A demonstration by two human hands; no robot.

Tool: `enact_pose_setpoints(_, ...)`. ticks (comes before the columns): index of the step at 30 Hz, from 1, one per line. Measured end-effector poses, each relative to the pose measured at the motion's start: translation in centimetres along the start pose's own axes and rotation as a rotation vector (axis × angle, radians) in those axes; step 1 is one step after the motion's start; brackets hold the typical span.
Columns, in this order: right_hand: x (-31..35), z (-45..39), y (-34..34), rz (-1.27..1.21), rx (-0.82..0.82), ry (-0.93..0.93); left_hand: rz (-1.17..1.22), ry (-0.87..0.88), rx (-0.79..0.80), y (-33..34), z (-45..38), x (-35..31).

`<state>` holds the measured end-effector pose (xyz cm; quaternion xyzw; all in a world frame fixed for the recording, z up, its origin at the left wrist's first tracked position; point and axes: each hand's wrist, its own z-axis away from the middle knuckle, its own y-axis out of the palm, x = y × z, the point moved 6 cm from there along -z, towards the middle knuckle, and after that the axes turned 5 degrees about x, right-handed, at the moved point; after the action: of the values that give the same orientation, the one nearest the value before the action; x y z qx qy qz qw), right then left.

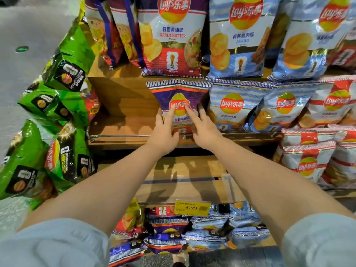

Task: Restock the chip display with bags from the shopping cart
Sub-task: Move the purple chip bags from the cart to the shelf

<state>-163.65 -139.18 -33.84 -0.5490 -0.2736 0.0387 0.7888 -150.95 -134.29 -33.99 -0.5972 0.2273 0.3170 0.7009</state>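
In the head view, we have both hands on one purple garlic-butter bag (178, 105) at the centre of the frame, standing it upright on the middle wooden shelf (123, 126). Our left hand (163, 132) lies against the bag's left edge with straight fingers spread up its front; our right hand (204, 128) does the same on the right edge, fingers straight and slightly apart, pressing rather than curling round. We judge this to be the placing step: the bag is on the shelf and we are squaring it behind the metal rail (119, 135) that runs along the shelf's front lip.

The next move seems to call for letting go without the bag tipping forward, then reaching back for another bag. The bags at the bottom of the frame (169, 228) look like the supply, though we cannot make out the cart itself.

For room, bare shelf opens to the left of the bag, toward centre left of the frame, so further purple bags should fit there. To the right the blue bags (231, 108) stand just beside our right hand, leaving little slack. Green bags (63, 105) crowd the left edge of the frame. A yellow price tag (192, 208) sits at the lower shelf's edge between our forearms.
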Motion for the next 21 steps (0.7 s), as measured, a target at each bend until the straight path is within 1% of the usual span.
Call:
enact_pose_setpoints(1,-0.1,0.3,0.0,0.006,-0.010,0.019,-0.069,-0.037,-0.038,-0.1,0.3,0.1)
enact_pose_setpoints(3,0.2,1.1,0.3,0.038,-0.037,0.018,-0.284,-0.086,-0.172,-1.0,1.2,-0.4)
enact_pose_setpoints(5,1.2,1.9,-0.2,0.152,-0.235,-0.091,-0.511,-0.039,-0.238,-1.3,1.8,-1.5)
enact_pose_setpoints(6,1.7,2.2,-0.3,0.190,-0.315,-0.149,-0.622,0.006,-0.216,-1.1,1.8,-2.0)
enact_pose_setpoints(7,2.1,2.2,-0.4,0.265,-0.365,-0.194,-0.734,0.045,-0.160,-0.6,1.6,-2.2)
enact_pose_setpoints(9,2.7,1.8,0.2,0.440,-0.265,-0.222,-0.914,0.077,-0.020,0.5,0.8,-2.0)
enact_pose_setpoints(10,2.3,1.1,0.9,0.492,-0.178,-0.195,-0.961,0.076,0.039,0.8,0.3,-1.7)
enact_pose_setpoints(11,2.2,0.8,0.7,0.513,-0.120,-0.175,-0.978,0.071,0.087,0.9,-0.1,-1.5)
enact_pose_setpoints(14,2.4,0.2,-0.1,0.438,-0.133,-0.215,-0.947,0.057,0.160,0.2,-0.7,-1.7)
enact_pose_setpoints(17,2.6,1.3,-0.6,0.324,0.022,-0.139,-0.832,0.058,0.175,-0.3,0.2,-2.1)
enact_pose_setpoints(18,2.9,1.7,-0.9,0.281,0.017,-0.116,-0.780,0.048,0.170,-0.4,0.7,-2.3)
enact_pose_setpoints(21,4.5,3.6,-1.4,0.166,-0.065,-0.064,-0.664,0.038,0.131,-0.9,2.6,-3.1)
